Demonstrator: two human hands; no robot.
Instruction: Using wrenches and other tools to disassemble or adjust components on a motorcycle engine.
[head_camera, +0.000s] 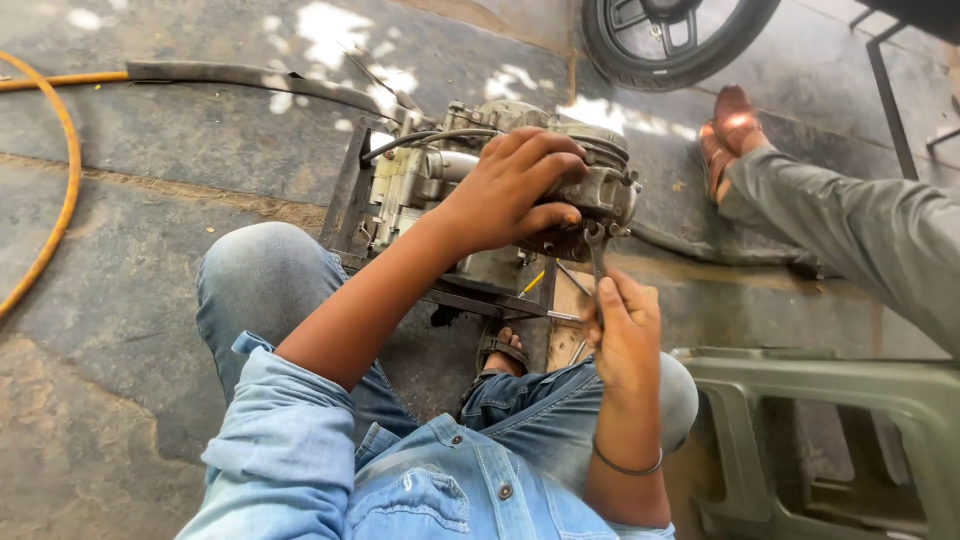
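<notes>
Grey grimy metal engine (470, 185) on a dark metal stand (350, 190), on the concrete floor ahead of my hands | my left hand (515, 190) spread over the engine's cylinder end, fingers curled on it | my right hand (625, 335) closed around a slim steel spanner (597, 265), its head touching the engine just below my left hand

The left hand (515, 185) grips the top of a small engine (480, 190) on a metal frame (350, 195); the right hand (625, 335) holds a spanner (597, 262) against it.
</notes>
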